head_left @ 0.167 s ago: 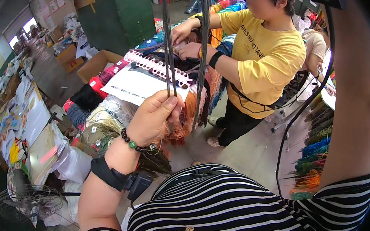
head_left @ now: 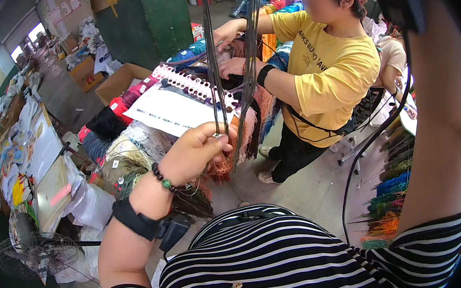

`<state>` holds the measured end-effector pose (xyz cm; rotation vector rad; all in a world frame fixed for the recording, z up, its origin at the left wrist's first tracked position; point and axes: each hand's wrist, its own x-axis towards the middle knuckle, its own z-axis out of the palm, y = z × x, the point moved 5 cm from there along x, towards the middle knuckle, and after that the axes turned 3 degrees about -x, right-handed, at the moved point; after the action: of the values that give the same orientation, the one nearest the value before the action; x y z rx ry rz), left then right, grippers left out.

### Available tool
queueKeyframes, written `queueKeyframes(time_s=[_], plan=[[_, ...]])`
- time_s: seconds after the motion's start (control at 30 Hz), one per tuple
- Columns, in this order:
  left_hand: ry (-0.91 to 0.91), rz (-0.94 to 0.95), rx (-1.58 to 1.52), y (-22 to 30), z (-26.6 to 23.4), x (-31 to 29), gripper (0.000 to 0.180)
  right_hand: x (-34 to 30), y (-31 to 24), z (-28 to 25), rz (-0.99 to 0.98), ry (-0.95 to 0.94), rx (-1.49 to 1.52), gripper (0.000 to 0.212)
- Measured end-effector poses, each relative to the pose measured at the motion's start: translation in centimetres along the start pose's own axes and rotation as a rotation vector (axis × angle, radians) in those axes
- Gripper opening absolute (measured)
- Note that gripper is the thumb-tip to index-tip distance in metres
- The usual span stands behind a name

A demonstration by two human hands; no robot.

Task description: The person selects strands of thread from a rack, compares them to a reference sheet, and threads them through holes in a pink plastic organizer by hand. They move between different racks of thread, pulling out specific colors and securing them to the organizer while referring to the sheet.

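My left hand (head_left: pixel 196 152) is raised in front of me, its fingertips pinched on the lower end of a thin bundle of dark strands (head_left: pixel 212 61) that hangs down from above the picture. A second dark bundle (head_left: pixel 248 41) hangs just to its right, ending in loose frayed ends. A beaded bracelet and a black wristband sit on that forearm. My right arm (head_left: pixel 441 122) rises along the right edge, and its hand is out of the picture.
A person in a yellow shirt (head_left: pixel 329 66) stands opposite, both hands in yarn on a table heaped with coloured skeins. A pink sample card (head_left: pixel 191 86) and a white sheet (head_left: pixel 174 113) lie there. A cardboard box (head_left: pixel 120 79), a floor fan (head_left: pixel 34 257) and yarn bundles (head_left: pixel 392 189) surround me.
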<state>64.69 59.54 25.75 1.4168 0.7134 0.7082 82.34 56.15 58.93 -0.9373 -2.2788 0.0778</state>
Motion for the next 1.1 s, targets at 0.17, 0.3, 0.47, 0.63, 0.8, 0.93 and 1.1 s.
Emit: queueKeyframes(time_s=[0.17,0.3,0.47,0.63,0.8,0.93,1.1], plan=[[0.437,0.319,0.845,4.9,-3.5,-3.7,0.038,-2.1,0.3,9.2,0.003,-0.361,-0.118,0.014],[0.034,-0.001,-0.064,3.8,0.4,-4.2,0.043,-9.9,2.4,19.9,-0.210,-0.453,-0.155,0.014],[-0.030,-0.031,-0.226,-0.4,-0.4,-3.3,0.030,-10.9,6.0,22.3,0.005,-0.217,0.209,0.010],[0.025,-0.080,-0.132,-1.7,-1.9,-1.8,0.028,-10.8,9.5,25.6,-0.124,-0.217,0.427,0.011],[0.202,-0.202,-0.184,-6.3,-5.7,-0.8,0.028,-11.5,14.6,31.1,0.465,-0.390,1.710,0.014],[0.688,-0.234,-0.089,-8.1,-10.5,-1.1,0.024,-11.0,22.4,33.5,0.484,-0.060,0.664,0.019],[1.055,-0.329,-0.382,-9.0,-12.7,-0.9,0.032,-8.8,23.0,33.7,0.241,0.122,-0.278,0.052]])
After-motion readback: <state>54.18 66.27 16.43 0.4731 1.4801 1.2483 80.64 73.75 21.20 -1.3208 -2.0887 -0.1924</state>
